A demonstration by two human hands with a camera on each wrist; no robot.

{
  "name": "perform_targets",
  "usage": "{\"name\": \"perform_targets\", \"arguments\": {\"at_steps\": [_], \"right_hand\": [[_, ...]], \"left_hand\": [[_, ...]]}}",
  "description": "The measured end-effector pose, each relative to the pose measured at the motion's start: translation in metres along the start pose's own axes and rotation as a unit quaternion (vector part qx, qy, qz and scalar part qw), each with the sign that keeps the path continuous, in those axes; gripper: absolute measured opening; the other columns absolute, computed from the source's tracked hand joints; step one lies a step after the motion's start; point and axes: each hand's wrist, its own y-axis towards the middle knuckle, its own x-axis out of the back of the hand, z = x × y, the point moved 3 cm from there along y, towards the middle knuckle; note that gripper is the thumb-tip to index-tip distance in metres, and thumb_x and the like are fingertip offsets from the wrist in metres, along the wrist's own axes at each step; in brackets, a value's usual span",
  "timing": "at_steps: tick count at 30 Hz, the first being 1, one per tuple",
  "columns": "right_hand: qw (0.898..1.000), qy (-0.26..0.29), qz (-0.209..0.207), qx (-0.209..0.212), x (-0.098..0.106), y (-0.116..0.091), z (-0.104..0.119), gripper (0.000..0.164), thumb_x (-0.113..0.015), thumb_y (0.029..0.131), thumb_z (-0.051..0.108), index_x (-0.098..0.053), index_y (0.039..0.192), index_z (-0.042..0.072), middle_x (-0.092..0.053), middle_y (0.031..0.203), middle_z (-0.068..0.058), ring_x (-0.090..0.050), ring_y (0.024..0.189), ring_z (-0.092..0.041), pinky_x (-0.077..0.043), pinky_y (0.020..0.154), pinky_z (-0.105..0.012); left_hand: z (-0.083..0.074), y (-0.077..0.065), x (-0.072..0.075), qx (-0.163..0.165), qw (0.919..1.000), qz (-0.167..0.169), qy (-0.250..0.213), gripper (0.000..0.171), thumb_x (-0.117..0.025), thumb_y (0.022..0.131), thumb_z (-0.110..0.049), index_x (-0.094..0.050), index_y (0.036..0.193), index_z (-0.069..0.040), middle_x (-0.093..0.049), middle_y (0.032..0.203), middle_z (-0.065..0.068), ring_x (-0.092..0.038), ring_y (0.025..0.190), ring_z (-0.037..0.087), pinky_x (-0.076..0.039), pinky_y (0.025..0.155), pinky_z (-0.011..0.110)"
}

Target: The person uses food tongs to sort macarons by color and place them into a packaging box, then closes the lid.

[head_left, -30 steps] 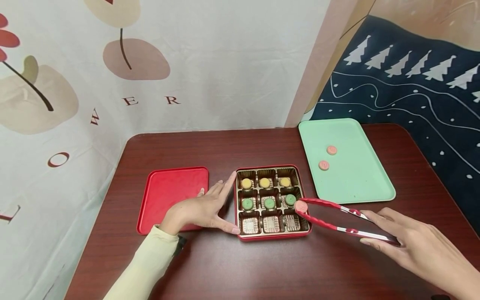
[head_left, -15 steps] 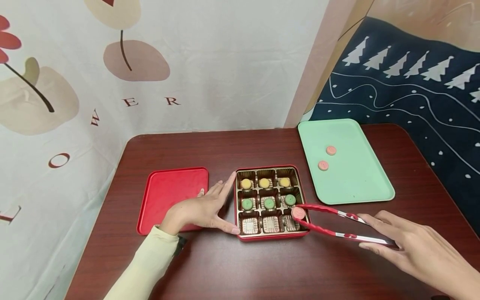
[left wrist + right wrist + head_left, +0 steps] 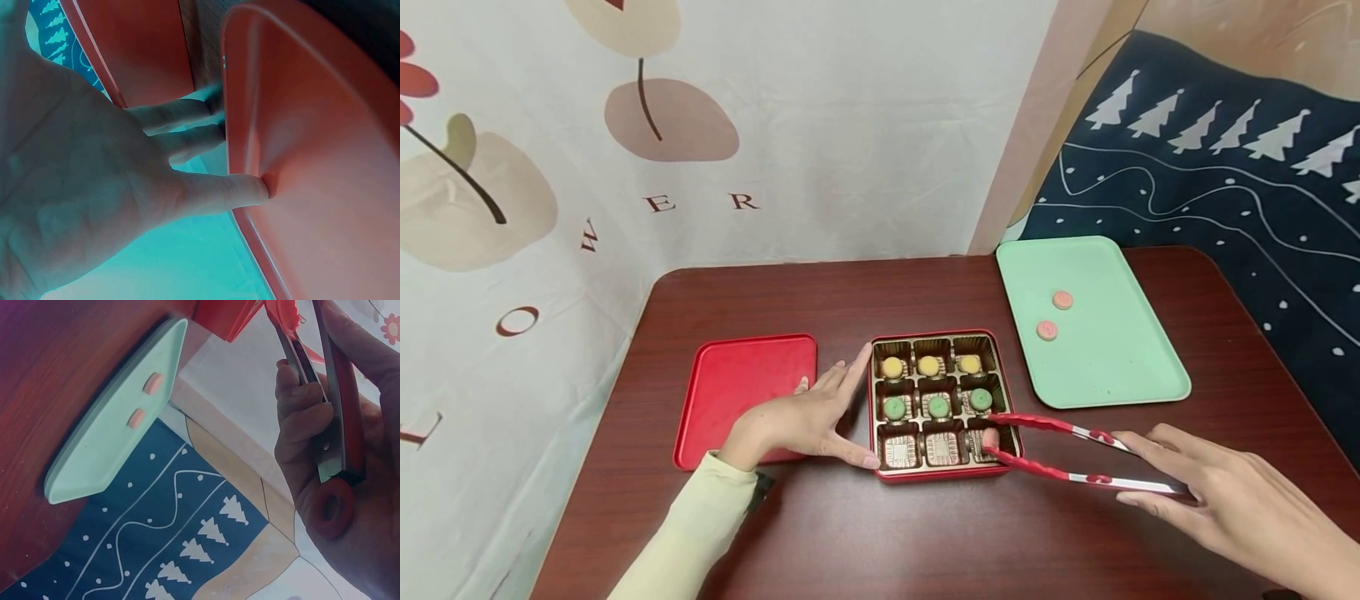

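Right hand: mine [image 3: 1232, 483] is clamped on the tongs [image 3: 1101, 481], thumb along one arm and fingers curled over the other.
Tongs: they reach out leftward from my right hand; half a second ago their tips pinched a pink piece above the box's right edge, and now the tips stand apart.
Pink piece: it [image 3: 990, 438] has dropped into the near-right compartment, left of my right hand, and looks tilted on edge beside the lower tip; I can't tell whether it touches that tip. I take this as the placing nearly done, with only the way it lies unsettled.
Left hand: mine [image 3: 801, 421] is in the same pose as a second ago, fingers and thumb spread apart, gripping nothing; index and thumb tips rest against the two left corners of the box.
Box: it [image 3: 942, 477] sits just right of my left hand; three yellow pieces [image 3: 928, 367] in the far row, three green pieces [image 3: 938, 407] in the middle one, and in the row nearest me two bare compartments beside the pink one.
Tray: it [image 3: 1112, 367] lies beyond my right hand, with two more pink pieces [image 3: 1047, 331], seemingly enough for those two gaps.
Lid: it [image 3: 730, 392] lies left of the box, partly beneath my left hand.
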Motion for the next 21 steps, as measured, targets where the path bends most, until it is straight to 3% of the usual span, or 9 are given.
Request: {"name": "perform_targets", "arguments": {"at_steps": [6, 13, 16, 21], "right_hand": [[1.000, 0.014, -0.024, 0.014, 0.000, 0.001, -0.002, 0.070, -0.076, 0.091, 0.069, -0.078, 0.129, 0.009, -0.054, 0.098, 0.013, -0.037, 0.068, 0.008, -0.032, 0.050, -0.015], [0.997, 0.044, -0.061, 0.019, 0.000, 0.002, -0.008, 0.075, -0.062, 0.097, 0.073, -0.075, 0.133, 0.009, -0.059, 0.104, 0.010, -0.045, 0.072, 0.005, -0.031, 0.054, -0.011], [0.996, 0.043, -0.072, 0.011, 0.000, 0.004, -0.012, 0.072, -0.070, 0.095, 0.070, -0.075, 0.134, 0.010, -0.063, 0.107, 0.007, -0.049, 0.073, 0.001, -0.033, 0.055, -0.011], [0.997, 0.018, -0.078, -0.022, 0.001, 0.008, -0.020, 0.073, -0.093, 0.082, 0.056, -0.075, 0.138, 0.011, -0.072, 0.113, -0.010, -0.063, 0.078, -0.017, -0.043, 0.054, -0.021]], "left_hand": [[0.000, 0.000, 0.000, -0.001, 1.0000, -0.001, 0.005, 0.150, -0.087, 0.083, -0.071, 0.029, 0.170, -0.031, -0.007, 0.180, 0.020, -0.001, 0.166, 0.039, -0.003, 0.127, 0.069], [0.001, 0.001, 0.000, -0.002, 1.0000, -0.002, 0.000, 0.150, -0.087, 0.082, -0.071, 0.028, 0.170, -0.031, -0.008, 0.180, 0.021, 0.000, 0.166, 0.039, -0.003, 0.127, 0.070], [0.001, 0.001, 0.000, -0.002, 1.0000, -0.001, 0.001, 0.150, -0.087, 0.082, -0.071, 0.028, 0.170, -0.031, -0.008, 0.180, 0.021, 0.000, 0.166, 0.039, -0.003, 0.127, 0.070], [0.001, 0.001, 0.000, -0.003, 1.0000, -0.002, 0.006, 0.150, -0.086, 0.082, -0.072, 0.028, 0.170, -0.030, -0.008, 0.180, 0.021, -0.001, 0.166, 0.039, -0.003, 0.128, 0.069]]}}
